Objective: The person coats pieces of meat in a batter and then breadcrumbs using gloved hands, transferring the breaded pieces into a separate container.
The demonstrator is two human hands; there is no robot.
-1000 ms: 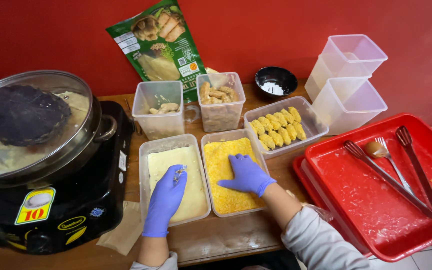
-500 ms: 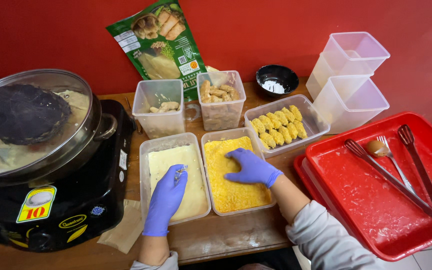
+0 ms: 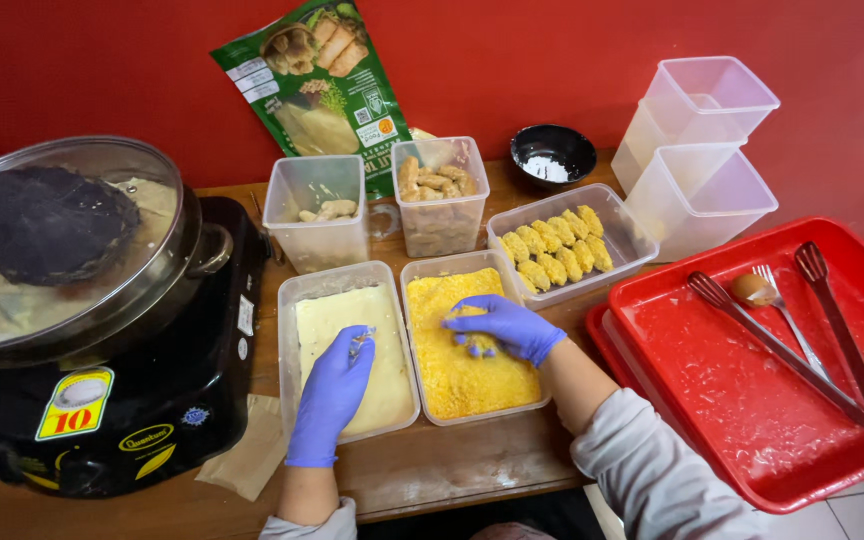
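Note:
Both my hands wear purple gloves. My left hand [image 3: 335,385] rests in the clear tub of pale yellow batter [image 3: 324,318], fingertips pinched and coated in batter. My right hand [image 3: 504,325] lies palm down in the tub of orange breadcrumbs [image 3: 462,375], fingers curled over a crumb-covered piece that is mostly hidden. Just behind, a shallow clear tub holds rows of breaded pieces [image 3: 556,250]. Two taller tubs at the back hold plain pieces: a nearly empty one [image 3: 317,212] and a fuller one [image 3: 439,190].
A black cooker with a glass-lidded pot [image 3: 72,250] fills the left. A red tray [image 3: 752,400] on the right carries tongs [image 3: 782,345] and a fork. Stacked empty clear tubs [image 3: 697,150], a small black bowl [image 3: 552,155] and a green food bag [image 3: 317,85] line the red wall.
My right hand has shifted slightly further back in the breadcrumb tub and curled its fingers over a piece. My left hand stays in the batter tub.

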